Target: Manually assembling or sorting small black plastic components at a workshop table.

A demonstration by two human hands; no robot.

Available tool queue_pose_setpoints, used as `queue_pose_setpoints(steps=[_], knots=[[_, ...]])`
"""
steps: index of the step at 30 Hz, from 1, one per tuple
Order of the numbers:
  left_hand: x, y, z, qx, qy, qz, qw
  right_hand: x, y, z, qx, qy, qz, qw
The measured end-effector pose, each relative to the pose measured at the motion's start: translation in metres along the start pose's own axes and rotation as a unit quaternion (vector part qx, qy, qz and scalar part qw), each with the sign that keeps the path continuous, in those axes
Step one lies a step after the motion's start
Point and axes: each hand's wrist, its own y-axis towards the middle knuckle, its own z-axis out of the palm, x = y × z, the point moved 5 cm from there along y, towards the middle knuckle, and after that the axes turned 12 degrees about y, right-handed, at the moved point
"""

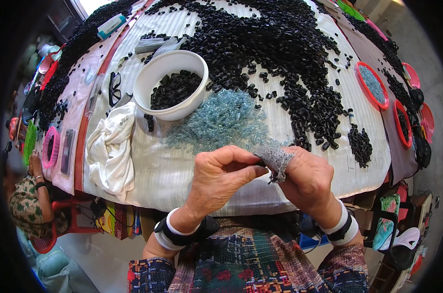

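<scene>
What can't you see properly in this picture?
In the head view, I can't make out:
The right hand's fingertips: hidden behind the grey bundle and the hand itself.
What the left hand pinches, if anything: too small and covered by finger and thumb.
The white bowl's bottom: covered by black pieces.
The black heap's far end: cut off by the upper edge.

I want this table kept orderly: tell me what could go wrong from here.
The grey bundle in the right hand has a loose, bristly edge, so bits might slip out. The translucent blue pile lies close beside the heap of black pieces, so the two could mix. The white bowl stands beside that pile; a knock might spill its contents.
</scene>
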Motion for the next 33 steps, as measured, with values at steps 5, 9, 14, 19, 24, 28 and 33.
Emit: queue_pose_setpoints(steps=[5,9,14,19,24,28,33], knots=[[0.001,0.001,-0.002,-0.019,0.053,0.035,0.998,-0.005,-0.003,0.001,0.04,-0.008,0.034,0.999],[0.004,0.002,-0.003,-0.003,0.021,0.0,1.0,-0.004,0.0,0.002,0.059,0.007,0.02,0.998],[0.003,0.006,-0.004,-0.014,0.022,-0.028,0.999,-0.006,0.006,0.007,0.087,-0.01,0.012,0.996],[0.002,0.009,-0.008,-0.028,-0.016,-0.05,0.998,-0.004,0.014,0.009,0.077,-0.008,0.01,0.997],[0.004,0.017,-0.012,-0.005,-0.097,-0.077,0.992,-0.011,0.021,0.009,0.078,0.035,0.031,0.996],[0.001,0.023,-0.013,0.01,-0.195,-0.081,0.978,-0.019,0.029,0.005,0.054,0.106,0.085,0.989],[-0.007,0.027,-0.016,-0.003,-0.211,-0.078,0.974,-0.015,0.043,0.004,0.06,0.102,0.065,0.991]])
